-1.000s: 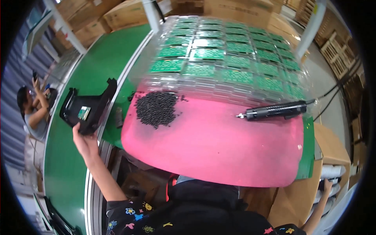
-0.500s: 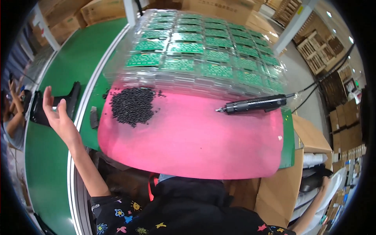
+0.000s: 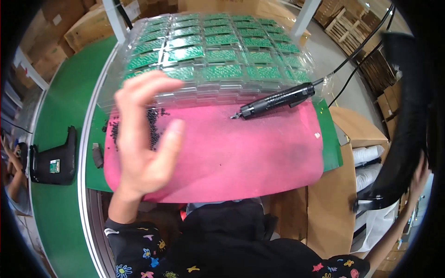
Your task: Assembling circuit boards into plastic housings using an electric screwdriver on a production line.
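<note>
My left hand [image 3: 147, 146] is raised over the left part of a pink mat [image 3: 241, 162]. Its thumb and fingers are apart and hold nothing, though motion smears them a little. Behind it lies a heap of small black pieces, probably screws [image 3: 153, 125], partly hidden by the hand. At the far right my right hand [image 3: 419, 173] grips a long, curved black plastic part [image 3: 405, 116], lifted above an open cardboard box [image 3: 327, 208]. A black electric screwdriver [image 3: 278, 101] lies on the mat's far right, its bit pointing left.
Stacked clear trays of green circuit boards [image 3: 222, 72] stand behind the mat. On the green conveyor [image 3: 55, 217] at left lies another black plastic part [image 3: 51, 160] bearing a small board. A person [image 3: 16, 180] sits beyond it. White-wrapped items [image 3: 368, 173] fill the box.
My left hand has swung from above the conveyor to over the mat. The right hand has lifted the black plastic part up out of the box. The view has shifted.
</note>
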`<state>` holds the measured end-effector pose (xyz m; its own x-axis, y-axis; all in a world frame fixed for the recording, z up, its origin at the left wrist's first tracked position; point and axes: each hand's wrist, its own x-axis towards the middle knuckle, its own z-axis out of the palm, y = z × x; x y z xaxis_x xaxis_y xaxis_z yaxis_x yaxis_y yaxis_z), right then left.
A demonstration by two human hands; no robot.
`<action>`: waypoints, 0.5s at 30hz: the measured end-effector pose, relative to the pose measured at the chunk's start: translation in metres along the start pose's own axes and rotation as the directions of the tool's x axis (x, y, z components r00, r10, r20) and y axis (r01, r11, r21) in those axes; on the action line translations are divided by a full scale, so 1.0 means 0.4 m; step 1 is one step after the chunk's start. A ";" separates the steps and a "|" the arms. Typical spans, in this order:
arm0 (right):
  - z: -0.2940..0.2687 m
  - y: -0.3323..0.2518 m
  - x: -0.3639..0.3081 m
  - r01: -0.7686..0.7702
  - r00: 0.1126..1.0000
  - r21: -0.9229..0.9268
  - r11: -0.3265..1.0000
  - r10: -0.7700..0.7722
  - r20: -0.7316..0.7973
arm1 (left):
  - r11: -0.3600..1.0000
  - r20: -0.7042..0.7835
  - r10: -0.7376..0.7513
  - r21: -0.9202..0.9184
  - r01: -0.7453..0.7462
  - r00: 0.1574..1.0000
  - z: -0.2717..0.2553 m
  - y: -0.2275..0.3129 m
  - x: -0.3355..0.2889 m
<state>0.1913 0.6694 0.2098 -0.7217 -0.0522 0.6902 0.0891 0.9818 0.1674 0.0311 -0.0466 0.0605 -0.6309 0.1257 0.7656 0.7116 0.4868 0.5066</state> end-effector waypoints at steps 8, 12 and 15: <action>0.356 -0.908 0.187 0.310 0.534 0.690 0.654 -0.720 0.443 | 0.981 0.467 0.138 0.059 -0.186 0.873 0.142 0.022 0.078; 0.454 -1.036 0.205 0.331 0.441 0.788 0.520 -0.823 0.358 | 0.997 0.716 -0.004 0.053 -0.048 0.698 0.173 -0.088 0.051; 0.481 -1.134 0.265 0.208 0.537 0.887 0.412 -0.806 0.248 | 0.996 0.703 -0.089 0.052 0.074 0.706 0.164 -0.119 0.032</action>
<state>-0.0577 0.2535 0.0716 -0.6301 -0.7741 0.0611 -0.7223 0.5553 -0.4122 -0.0312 -0.0115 0.0202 -0.7259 0.6528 0.2164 0.6459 0.5390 0.5406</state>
